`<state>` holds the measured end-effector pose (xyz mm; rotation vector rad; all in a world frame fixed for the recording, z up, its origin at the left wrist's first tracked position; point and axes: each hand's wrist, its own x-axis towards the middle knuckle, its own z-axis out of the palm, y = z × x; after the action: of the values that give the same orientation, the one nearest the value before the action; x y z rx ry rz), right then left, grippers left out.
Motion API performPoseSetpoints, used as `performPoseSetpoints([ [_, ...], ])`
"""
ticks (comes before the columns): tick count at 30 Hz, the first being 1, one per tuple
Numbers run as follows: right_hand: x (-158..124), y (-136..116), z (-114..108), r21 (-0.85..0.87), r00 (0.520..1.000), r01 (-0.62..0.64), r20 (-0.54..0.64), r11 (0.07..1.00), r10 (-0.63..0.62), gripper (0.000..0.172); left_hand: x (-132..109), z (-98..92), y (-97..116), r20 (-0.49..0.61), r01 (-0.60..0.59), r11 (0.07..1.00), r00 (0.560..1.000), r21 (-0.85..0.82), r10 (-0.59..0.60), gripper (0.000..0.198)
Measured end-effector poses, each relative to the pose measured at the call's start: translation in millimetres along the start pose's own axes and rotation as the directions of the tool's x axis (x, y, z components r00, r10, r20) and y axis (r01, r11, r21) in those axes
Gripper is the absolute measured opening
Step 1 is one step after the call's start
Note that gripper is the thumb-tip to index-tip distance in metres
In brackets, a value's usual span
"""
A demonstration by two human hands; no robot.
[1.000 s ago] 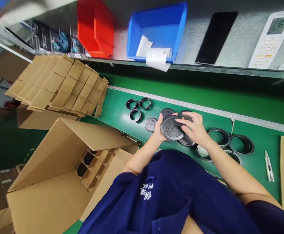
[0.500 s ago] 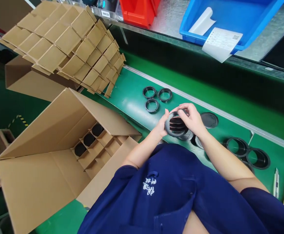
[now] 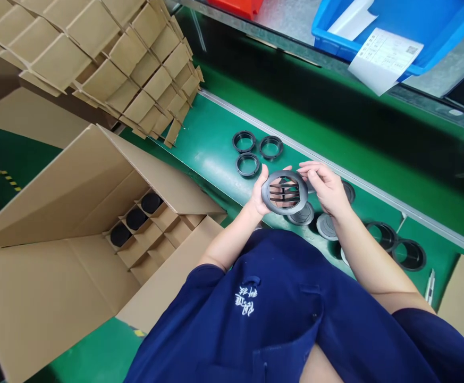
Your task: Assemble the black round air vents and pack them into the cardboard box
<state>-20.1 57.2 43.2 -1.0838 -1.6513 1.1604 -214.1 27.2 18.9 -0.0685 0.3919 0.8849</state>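
Note:
A round black air vent with a wide grey rim and several slats is held over the bench, its face turned up to me. My left hand grips it at the left side, thumb over the rim. Near the vent's right edge is my right hand, fingers loosely bent and apart, holding nothing that I can see. Below the hands lie grey round vents with closed faces, one partly under the held vent and another by my right forearm. Three black rings stand together beyond my left hand.
An open carton with cardboard dividers holds black round pieces at lower left. Stacked divider grids rise behind it. Black tubular rings and a utility knife lie at right. A blue bin sits on the shelf above.
My right hand has come off the vent's slats and moved to the right. The vent has turned so its face shows more fully, still in my left hand. The view has shifted.

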Motion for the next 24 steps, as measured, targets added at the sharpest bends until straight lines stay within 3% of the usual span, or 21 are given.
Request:
performPoseSetpoints([
  [10,-16.4,15.6,-9.2,0.111,0.993,-0.115,-0.002,0.987,0.116,0.044,12.4,-2.4,-12.1,-0.076,0.058,0.998,0.995,0.004,-0.058,0.079],
  [15,-20.6,25.8,-9.4,0.047,0.993,-0.107,0.044,0.993,0.105,0.053,18.6,-7.0,-9.6,-0.075,0.085,0.996,0.994,0.013,-0.084,0.083],
  [17,-24.1,31.7,-6.5,-0.096,0.994,-0.046,0.096,0.994,0.055,0.059,22.4,-13.1,-7.1,-0.091,0.093,0.996,0.992,0.004,-0.092,0.082],
  [19,-27.6,40.0,-1.7,-0.298,0.97,0.107,0.242,0.949,-0.033,0.06,26.5,-22.0,-4.7,-0.133,0.053,0.999,0.99,-0.003,-0.053,0.075],
  [22,-26.9,55.3,7.7,-0.486,0.872,0.342,0.483,0.804,-0.079,0.065,32.0,-38.5,-2.5,-0.191,0.011,1.0,0.981,-0.007,-0.012,0.067],
  [24,-20.0,64.2,15.9,-0.529,0.833,0.379,0.552,0.759,-0.031,0.078,35.2,-49.3,-1.2,-0.209,0.046,0.999,0.977,-0.012,-0.048,0.068],
])
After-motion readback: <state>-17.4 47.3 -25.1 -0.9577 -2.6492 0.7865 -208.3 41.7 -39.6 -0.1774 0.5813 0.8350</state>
